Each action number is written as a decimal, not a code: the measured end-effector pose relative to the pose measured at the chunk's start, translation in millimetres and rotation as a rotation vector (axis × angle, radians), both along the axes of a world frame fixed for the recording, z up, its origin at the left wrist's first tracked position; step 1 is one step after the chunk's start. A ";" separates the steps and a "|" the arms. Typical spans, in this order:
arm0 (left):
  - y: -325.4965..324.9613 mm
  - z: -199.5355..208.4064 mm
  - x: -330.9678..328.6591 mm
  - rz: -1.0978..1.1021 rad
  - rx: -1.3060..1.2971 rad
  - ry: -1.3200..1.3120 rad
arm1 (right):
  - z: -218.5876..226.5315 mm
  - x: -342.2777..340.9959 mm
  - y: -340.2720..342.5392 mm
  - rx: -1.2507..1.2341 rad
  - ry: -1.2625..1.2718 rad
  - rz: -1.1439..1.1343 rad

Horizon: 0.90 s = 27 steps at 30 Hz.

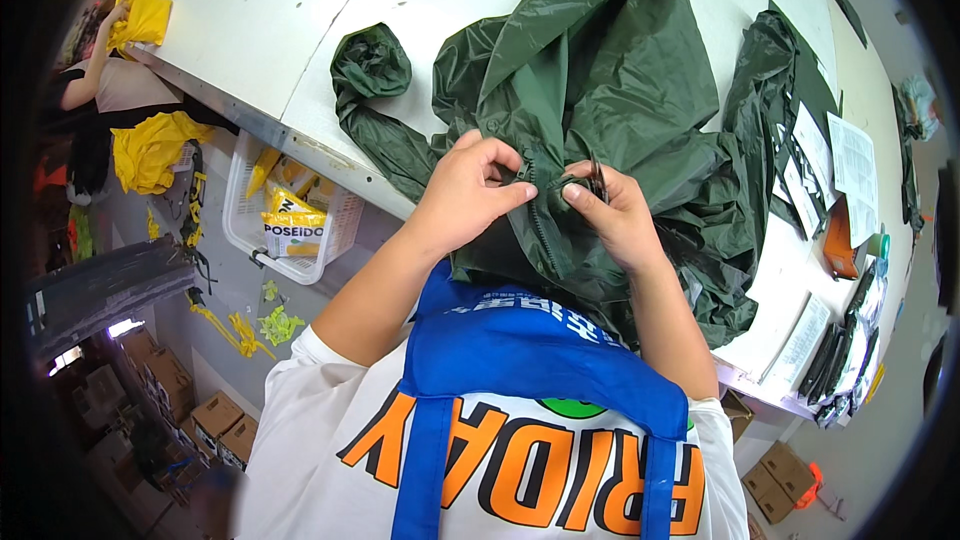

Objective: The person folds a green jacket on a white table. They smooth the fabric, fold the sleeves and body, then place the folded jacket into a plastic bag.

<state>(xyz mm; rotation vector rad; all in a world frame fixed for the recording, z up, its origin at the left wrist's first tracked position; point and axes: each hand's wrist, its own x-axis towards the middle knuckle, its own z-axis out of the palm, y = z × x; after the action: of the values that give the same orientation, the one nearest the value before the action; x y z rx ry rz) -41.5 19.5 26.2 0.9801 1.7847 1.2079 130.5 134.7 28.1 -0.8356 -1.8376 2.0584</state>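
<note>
Your left hand [468, 190] pinches green cloth beside the zip [542, 228]; your right hand [620, 214] pinches another fold — the garment [645, 80] sprawls across the white table [260, 10]; zip handling looks under way — closure unclear, folding not yet done

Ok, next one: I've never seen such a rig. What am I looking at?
No machine: just a person's bare hands. The one picture comes from a fisheye camera on their head, looking down, so straight edges bend. On the white table lies a crumpled dark green garment with a zipper. The left hand pinches it beside the zipper; the right hand pinches it a little further right. Papers lie at the table's right, and a white basket shows past its edge, at left.
</note>
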 end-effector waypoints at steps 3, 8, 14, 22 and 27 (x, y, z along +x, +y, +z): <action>1.2 2.3 -2.5 -0.030 0.013 0.060 | 2.8 1.9 0.7 -0.059 -0.014 0.020; 7.1 14.4 -0.3 0.012 0.246 0.504 | 3.7 4.5 2.9 0.012 -0.016 0.069; 13.7 30.0 2.3 -0.102 0.551 0.776 | 9.1 12.1 7.4 0.141 -0.047 0.167; 30.2 38.7 -2.6 -0.249 0.563 0.665 | 40.2 17.8 14.5 0.462 0.097 0.082; 31.7 42.5 5.2 -0.261 0.580 0.669 | 66.1 15.6 18.7 0.366 -0.057 0.161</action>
<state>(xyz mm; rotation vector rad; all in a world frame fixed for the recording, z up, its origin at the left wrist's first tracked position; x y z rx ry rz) -36.3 51.2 68.7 2.0795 1.7098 1.3492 146.2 153.4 94.2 -0.6711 -2.2843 1.7126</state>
